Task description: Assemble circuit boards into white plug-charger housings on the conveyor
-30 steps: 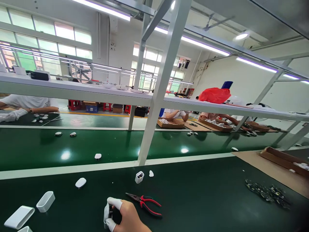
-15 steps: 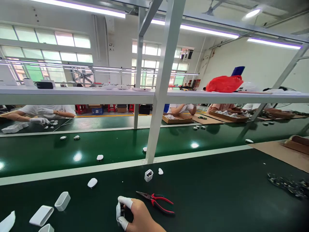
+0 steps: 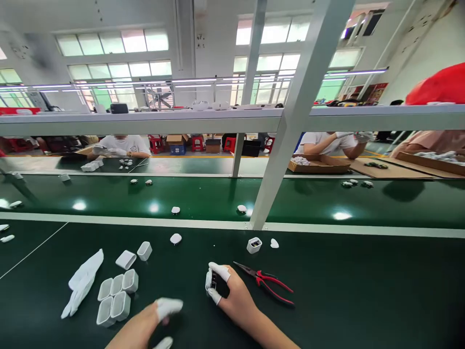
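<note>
My right hand (image 3: 232,291), white covers on its fingertips, pinches a small white plastic casing (image 3: 208,283) whose dark inside faces the palm. My left hand (image 3: 152,320) is at the bottom, slightly blurred, its covered fingers spread with nothing between them. Left of it stand several open white casings (image 3: 120,305) in a cluster, and two more casings (image 3: 126,260) lie behind them. Right of my right hand rest long-nose pliers (image 3: 261,279) with red handles. A white casing with parts inside (image 3: 254,245) stands behind the pliers, beside a small white piece (image 3: 274,243).
A white glove (image 3: 83,281) lies at the left on the dark green bench. One rounded white piece (image 3: 176,238) sits farther back. A metal post (image 3: 290,126) rises at the bench's rear edge, before a green conveyor (image 3: 203,194) carrying small parts. Other people sit beyond it.
The view has swung left and down. My left hand has come into view at the bottom, and the casing cluster now shows fully. My right hand still holds its casing.
</note>
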### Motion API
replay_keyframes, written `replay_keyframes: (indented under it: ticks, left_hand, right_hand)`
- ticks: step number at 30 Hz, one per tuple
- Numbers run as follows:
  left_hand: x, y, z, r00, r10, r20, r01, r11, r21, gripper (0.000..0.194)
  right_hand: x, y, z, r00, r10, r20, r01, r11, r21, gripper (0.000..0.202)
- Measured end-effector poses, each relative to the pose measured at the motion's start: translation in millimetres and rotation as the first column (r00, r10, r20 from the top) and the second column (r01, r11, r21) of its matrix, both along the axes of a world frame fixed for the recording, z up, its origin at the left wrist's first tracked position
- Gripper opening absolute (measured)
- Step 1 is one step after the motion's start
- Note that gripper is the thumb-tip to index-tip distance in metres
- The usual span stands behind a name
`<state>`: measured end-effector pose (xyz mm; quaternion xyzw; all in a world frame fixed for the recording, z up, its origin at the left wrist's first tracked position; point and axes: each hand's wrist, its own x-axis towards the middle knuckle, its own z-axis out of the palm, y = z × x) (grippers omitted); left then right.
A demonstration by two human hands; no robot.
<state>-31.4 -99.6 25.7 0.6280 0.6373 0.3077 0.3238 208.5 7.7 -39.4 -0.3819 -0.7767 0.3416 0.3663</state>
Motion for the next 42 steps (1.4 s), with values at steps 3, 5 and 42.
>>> replay_keyframes:
  ticks: [3, 5, 42]
  left_hand:
    - [24.9, 52.0, -12.0, 0.97, -0.242, -0.025, 0.241, 0.97, -0.038, 0.082]
    - [45.2, 83.4, -26.7, 0.938, -0.346, -0.008, 0.346, 0.938, -0.029, 0.092]
    - [56.9, 95.0, -65.2, 0.963, -0.268, 0.025, 0.269, 0.956, -0.121, 0.075]
  right_hand:
    - [0.6, 1.0, -1.3, 0.998, -0.008, -0.059, 0.004, 0.998, -0.07, 0.049]
    - [1.5, 2.3, -0.9, 0.996, -0.021, -0.087, 0.011, 0.994, -0.109, 0.048]
    - [-1.1, 2.7, 2.4, 0.999, -0.008, 0.039, 0.007, 1.0, 0.027, 0.046]
